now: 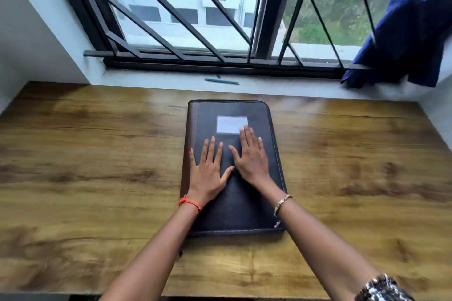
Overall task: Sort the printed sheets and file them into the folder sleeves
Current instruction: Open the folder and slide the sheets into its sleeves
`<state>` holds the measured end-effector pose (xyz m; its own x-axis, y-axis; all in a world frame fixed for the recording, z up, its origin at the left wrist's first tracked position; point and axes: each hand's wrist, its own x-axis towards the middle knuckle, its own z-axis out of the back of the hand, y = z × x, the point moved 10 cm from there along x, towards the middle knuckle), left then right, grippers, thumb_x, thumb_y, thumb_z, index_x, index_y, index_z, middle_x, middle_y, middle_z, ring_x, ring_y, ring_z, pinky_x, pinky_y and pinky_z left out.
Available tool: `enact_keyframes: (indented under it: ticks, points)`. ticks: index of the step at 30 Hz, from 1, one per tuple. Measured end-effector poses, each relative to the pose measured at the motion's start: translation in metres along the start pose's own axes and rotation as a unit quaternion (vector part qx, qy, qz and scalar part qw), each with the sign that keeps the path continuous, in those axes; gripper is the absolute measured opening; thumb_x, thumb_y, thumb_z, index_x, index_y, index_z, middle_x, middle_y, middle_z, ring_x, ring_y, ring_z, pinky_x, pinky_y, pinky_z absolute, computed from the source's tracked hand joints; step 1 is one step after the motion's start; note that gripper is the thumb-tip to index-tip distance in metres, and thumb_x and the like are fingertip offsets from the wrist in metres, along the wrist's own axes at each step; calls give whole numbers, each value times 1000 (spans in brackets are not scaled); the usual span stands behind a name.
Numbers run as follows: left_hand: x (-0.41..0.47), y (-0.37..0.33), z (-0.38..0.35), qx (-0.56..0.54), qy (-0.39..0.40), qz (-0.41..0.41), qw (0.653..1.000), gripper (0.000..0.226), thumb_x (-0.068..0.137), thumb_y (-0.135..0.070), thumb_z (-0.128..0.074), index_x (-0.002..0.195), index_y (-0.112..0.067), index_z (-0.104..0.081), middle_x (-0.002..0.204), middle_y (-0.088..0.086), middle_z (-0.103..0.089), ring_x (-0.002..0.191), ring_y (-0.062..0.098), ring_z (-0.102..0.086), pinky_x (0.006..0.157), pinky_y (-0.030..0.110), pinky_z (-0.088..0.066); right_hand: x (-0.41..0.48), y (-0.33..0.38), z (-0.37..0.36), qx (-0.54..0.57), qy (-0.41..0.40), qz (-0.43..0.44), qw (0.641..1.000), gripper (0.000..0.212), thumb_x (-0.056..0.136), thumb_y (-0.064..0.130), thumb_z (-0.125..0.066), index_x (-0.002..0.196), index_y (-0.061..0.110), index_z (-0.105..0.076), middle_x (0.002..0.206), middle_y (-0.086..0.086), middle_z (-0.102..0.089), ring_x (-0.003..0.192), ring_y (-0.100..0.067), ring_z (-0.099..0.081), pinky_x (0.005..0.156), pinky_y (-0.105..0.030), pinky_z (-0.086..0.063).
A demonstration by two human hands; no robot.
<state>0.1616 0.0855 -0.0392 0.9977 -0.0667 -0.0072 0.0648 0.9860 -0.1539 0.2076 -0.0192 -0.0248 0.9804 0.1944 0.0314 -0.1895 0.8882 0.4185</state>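
The folder [234, 203] lies on the table [85, 154]; a pen [222, 81] lies behind on the sill [281, 85].

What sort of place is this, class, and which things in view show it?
Probably a study or home-office corner: a wooden desk set below a barred window, a closed zipped folder lying on it, and a pen on the sill.

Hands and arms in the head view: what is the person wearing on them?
The left hand has a red thread bracelet at the wrist; the right hand a gold-coloured chain bracelet. Both forearms are bare. A black-and-white patterned sleeve shows on the right arm at the frame's bottom edge.
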Motion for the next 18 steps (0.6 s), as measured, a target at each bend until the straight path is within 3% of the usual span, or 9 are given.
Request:
enact_keyframes:
  ticks: [5,11,18]
  points:
    - [-44,-5,-13,-12,13,38,999,88,76,-66,0,150,-19,-14,158,5,-3,146,19,0,110,58,8,-53,-28,-13,-64,49,-33,996,77,95,56,-31,150,12,-1,159,-3,5,146,-16,8,117,-37,9]
    - [-62,-5,-14,3,7,53,999,92,72,-67,6,150,-21,-8,159,2,2,146,16,3,112,55,8,-77,-35,-16,-88,48,-40,994,84,87,65,-16,150,12,-1,159,-1,5,146,-14,7,118,-40,10]
    - [-63,-5,-16,11,26,55,998,89,74,-69,6,150,-23,-2,158,0,7,145,14,7,112,54,9,-78,-36,-17,-101,64,-54,991,78,93,61,-23,150,13,2,159,0,9,145,-12,10,118,-41,10]
